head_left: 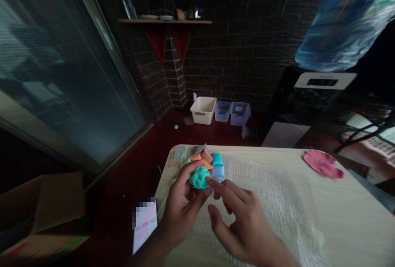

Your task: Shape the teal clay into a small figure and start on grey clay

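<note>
A teal ball of what looks like modelling clay (199, 177), its surface dimpled, sits in the fingers of my left hand (182, 205). That hand is closed around it, above the near left part of the table. My right hand (243, 217) has its index fingertip against the ball's right side. Its thumb is spread away, and nothing is held in it. Just behind the ball lie small soft packets: a teal-blue packet (217, 159), a light blue packet (218, 171) and an orange packet (197, 157), partly hidden by my left hand.
Bubble wrap (268, 193) covers much of the pale wooden table (354, 213). A pink cloth-like piece (323, 163) lies at its far right. A phone (145, 224) showing a timer is at the left edge. Beyond stand bins (203, 117) and a water dispenser (308, 98); a cardboard box (58, 201) sits left.
</note>
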